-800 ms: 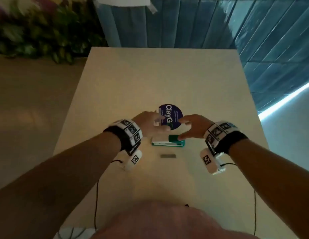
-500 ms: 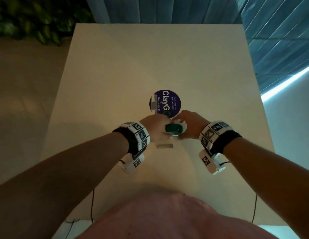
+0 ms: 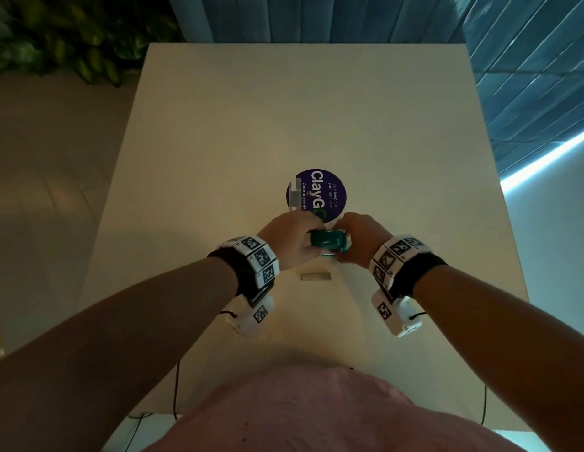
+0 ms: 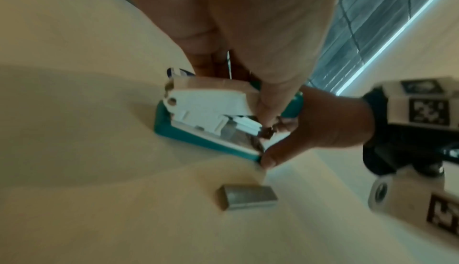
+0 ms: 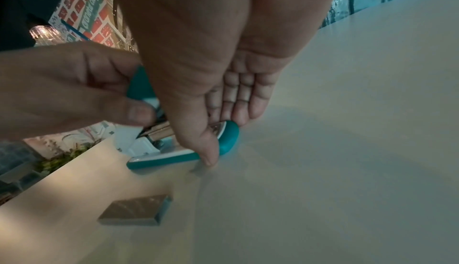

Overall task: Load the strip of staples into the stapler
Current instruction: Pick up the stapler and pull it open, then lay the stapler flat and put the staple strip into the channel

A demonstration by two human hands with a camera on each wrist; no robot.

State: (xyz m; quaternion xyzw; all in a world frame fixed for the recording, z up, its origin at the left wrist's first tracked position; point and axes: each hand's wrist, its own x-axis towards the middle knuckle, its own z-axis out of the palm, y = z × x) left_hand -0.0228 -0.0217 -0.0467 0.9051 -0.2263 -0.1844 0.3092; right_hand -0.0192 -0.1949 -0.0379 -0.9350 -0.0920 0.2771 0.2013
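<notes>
- Gripping the stapler [image 3: 328, 243] on the tabletop [image 3: 303, 125]: left hand [image 3: 289, 243] is lifting its top, right hand [image 3: 359, 241] is pinching the base.
- Lying just beside both hands on the person's side, the staple strip [image 3: 315, 276] is running crosswise, parallel to the stapler, untouched.

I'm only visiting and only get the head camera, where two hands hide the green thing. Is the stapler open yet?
Observer: Yes. In the left wrist view the stapler is hinged open. The left hand pinches its lifted top, and the metal channel shows.
Visitor: What is the other hand doing?
Observer: The right wrist view shows the right hand pinching the rounded front end of the teal base, thumb on the near side and fingers behind it. The base sits on the table.
Visitor: Is that pale bar near me the staples?
Observer: Yes. Up close it is a grey metal strip of staples, lying flat and touching neither hand nor the stapler.
</notes>
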